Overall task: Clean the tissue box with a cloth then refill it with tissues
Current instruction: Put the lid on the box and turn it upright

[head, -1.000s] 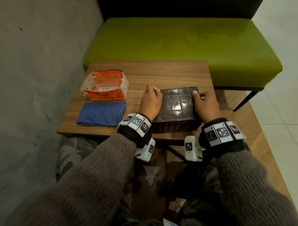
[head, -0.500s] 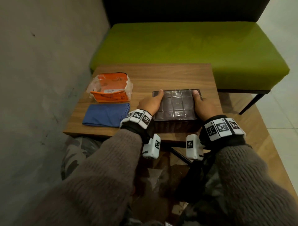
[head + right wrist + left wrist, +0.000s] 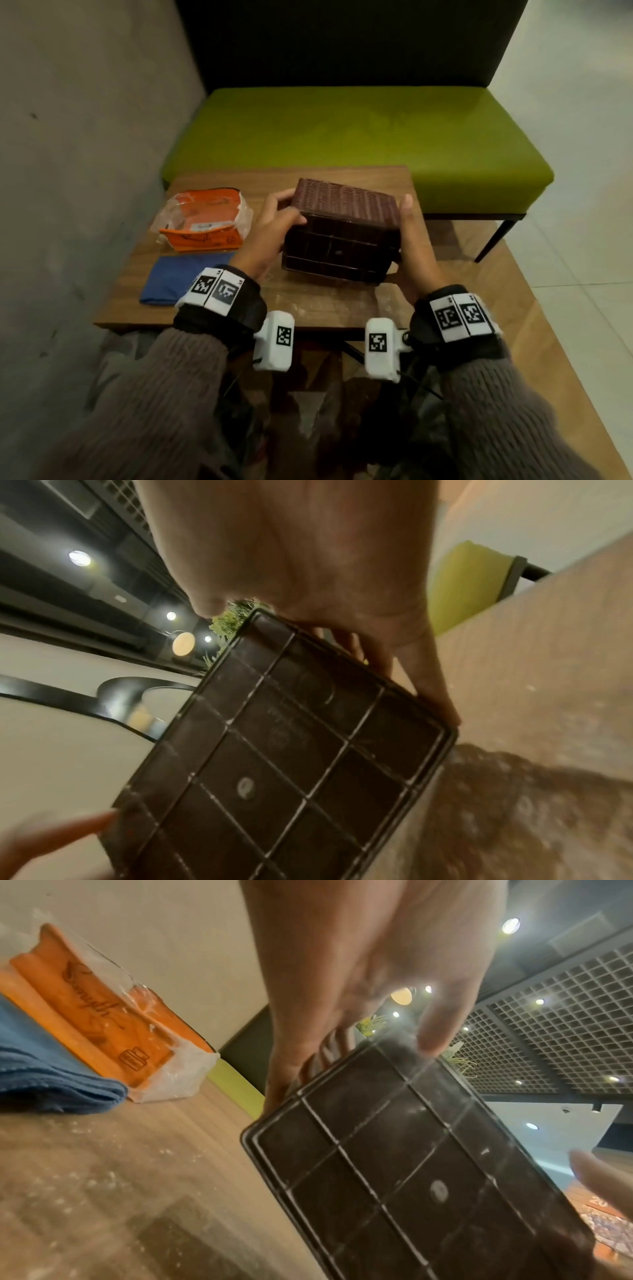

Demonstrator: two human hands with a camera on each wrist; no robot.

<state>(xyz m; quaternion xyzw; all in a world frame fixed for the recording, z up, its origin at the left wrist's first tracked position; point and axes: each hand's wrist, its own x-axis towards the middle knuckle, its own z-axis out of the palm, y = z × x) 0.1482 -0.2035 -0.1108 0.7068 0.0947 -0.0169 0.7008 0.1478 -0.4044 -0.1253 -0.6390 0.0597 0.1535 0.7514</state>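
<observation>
A dark brown tissue box is tipped up over the wooden table, its gridded face toward me and a ribbed side on top. My left hand grips its left end, thumb on the gridded face and fingers behind. My right hand holds the right end, fingers wrapped round the far side. White dust lines the grid grooves. A folded blue cloth lies at the front left. Behind it sits an orange tissue pack in clear wrap.
A green bench with a dark backrest stands just beyond the table. A grey wall runs along the left side. Pale dust specks lie on the tabletop in front of the box. My knees are below the near table edge.
The box lay flat with its gridded face up; both hands have now lifted and tipped it so that face turns toward me. Cloth and tissue pack stayed put.
</observation>
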